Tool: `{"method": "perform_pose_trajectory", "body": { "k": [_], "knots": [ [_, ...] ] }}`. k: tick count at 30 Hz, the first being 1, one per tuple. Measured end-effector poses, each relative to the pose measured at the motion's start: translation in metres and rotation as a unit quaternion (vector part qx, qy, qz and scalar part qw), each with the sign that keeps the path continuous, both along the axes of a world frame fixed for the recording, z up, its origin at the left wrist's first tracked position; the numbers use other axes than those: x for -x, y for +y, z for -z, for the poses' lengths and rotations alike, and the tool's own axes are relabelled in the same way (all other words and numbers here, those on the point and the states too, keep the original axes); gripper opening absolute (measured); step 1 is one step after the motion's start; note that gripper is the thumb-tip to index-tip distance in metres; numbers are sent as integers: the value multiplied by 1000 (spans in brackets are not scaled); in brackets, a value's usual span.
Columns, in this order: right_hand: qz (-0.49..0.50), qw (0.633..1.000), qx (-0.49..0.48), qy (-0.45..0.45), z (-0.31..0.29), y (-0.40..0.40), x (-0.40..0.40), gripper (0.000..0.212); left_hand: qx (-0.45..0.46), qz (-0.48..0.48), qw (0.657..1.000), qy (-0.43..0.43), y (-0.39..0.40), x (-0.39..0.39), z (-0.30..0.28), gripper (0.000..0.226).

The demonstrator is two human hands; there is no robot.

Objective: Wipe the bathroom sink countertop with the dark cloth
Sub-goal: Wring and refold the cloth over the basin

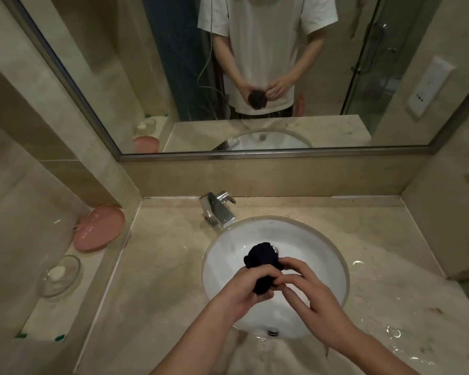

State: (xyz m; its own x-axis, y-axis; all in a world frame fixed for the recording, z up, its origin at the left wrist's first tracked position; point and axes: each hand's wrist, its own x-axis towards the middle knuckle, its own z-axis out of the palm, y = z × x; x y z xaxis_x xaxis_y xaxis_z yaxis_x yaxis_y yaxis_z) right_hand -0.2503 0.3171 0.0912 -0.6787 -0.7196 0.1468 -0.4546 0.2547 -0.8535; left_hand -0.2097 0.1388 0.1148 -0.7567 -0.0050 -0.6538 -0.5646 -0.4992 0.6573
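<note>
The dark cloth point(261, 259) is bunched into a wad and held in the air above the white round sink basin point(228, 255). My left hand point(245, 292) is closed around the cloth's lower part. My right hand point(306, 289) pinches the cloth's right side with its fingertips. The beige marble countertop point(157, 266) surrounds the basin and shows wet patches and water drops, mostly at the right front. Part of the cloth is hidden inside my left fist.
A chrome faucet point(218, 209) stands behind the basin. On a side ledge at the left sit a pink dish point(99, 231) and a clear glass dish with soap point(60, 274). A large mirror point(255, 77) covers the back wall. Walls close in on both sides.
</note>
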Motion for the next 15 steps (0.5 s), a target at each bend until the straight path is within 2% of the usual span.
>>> {"method": "perform_pose_trajectory", "body": {
  "k": [2, 4, 6, 7, 8, 10, 12, 15],
  "knots": [
    [41, 998, 41, -21, -3, -1, 4, 30, -19, 17, 1000, -6, -4, 3, -2, 14],
    [43, 997, 59, -19, -4, 0, 14, 51, -7, 57, 998, -12, -9, 1, -2, 16],
    [-44, 990, -29, 133, 1, -1, 29, 74, 20, 138, 990, -12, -11, 0, -2, 15],
    [-102, 969, -78, 213, 8, -4, 37, 82, 29, 187, 982, -11, -10, 0, -2, 16],
    [-147, 950, -114, 252, 12, -7, 44, 85, 36, 231, 972, -13, -8, 2, -3, 19],
    [-177, 936, -157, 260, 11, -16, 51, 81, 36, 278, 960, -16, -5, 7, -4, 20],
    [-177, 927, -177, 280, 6, -23, 54, 74, 30, 282, 959, -12, -8, 12, -6, 15],
    [-196, 904, -185, 333, 0, -27, 62, 62, -35, 272, 962, -2, -17, 14, -8, 9]
  ]
}}
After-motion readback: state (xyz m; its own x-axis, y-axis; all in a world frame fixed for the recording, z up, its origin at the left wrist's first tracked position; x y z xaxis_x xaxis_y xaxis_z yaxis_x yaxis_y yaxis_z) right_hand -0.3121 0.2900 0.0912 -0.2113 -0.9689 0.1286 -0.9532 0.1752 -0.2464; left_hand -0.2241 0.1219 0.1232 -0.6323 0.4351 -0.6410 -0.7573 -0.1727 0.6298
